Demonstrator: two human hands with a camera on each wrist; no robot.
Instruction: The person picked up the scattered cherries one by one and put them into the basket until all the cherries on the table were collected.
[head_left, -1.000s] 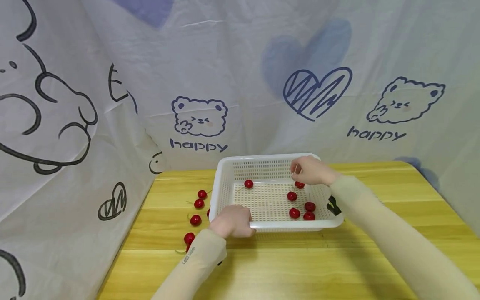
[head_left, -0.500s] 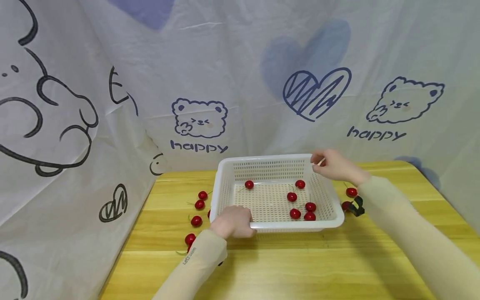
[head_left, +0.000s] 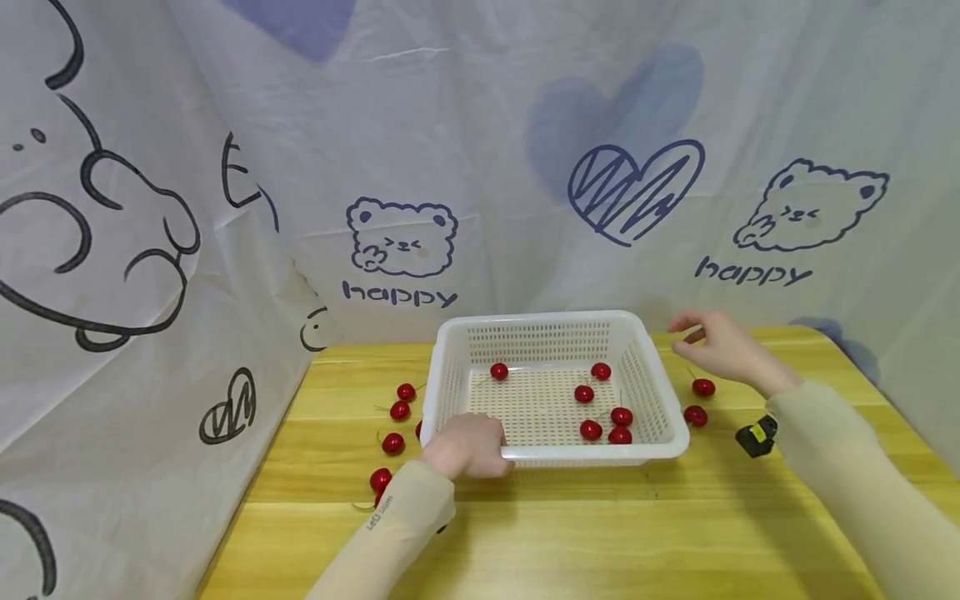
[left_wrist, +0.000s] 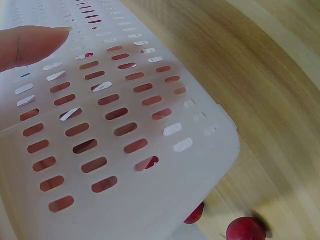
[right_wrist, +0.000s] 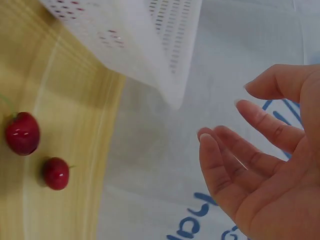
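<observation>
A white plastic basket [head_left: 592, 452] with slotted walls stands on the table, several red cherries [head_left: 584, 393] on its bottom. My left hand [head_left: 467, 444] grips its near rim toward the left corner. In the left wrist view the thumb [left_wrist: 35, 47] lies on the near side of the slotted wall, and the fingers show through the slots behind it. Off the basket's right side, my right hand [head_left: 722, 346] hangs in the air, fingers loosely bent and holding nothing. Below it, two cherries lie on the table: one farther back [head_left: 703, 387], the other [head_left: 696, 416] beside the basket wall.
To the left of the basket, more cherries [head_left: 392, 443] with stems lie in a loose row, partly hidden by the left sleeve [head_left: 408, 508]. The wooden table [head_left: 570, 533] ends at a printed white cloth [head_left: 510, 233] at the back and left.
My right hand has moved from over the basket, across its right rim, to the right above the table. The two cherries there have come into sight. My left hand stays on the rim.
</observation>
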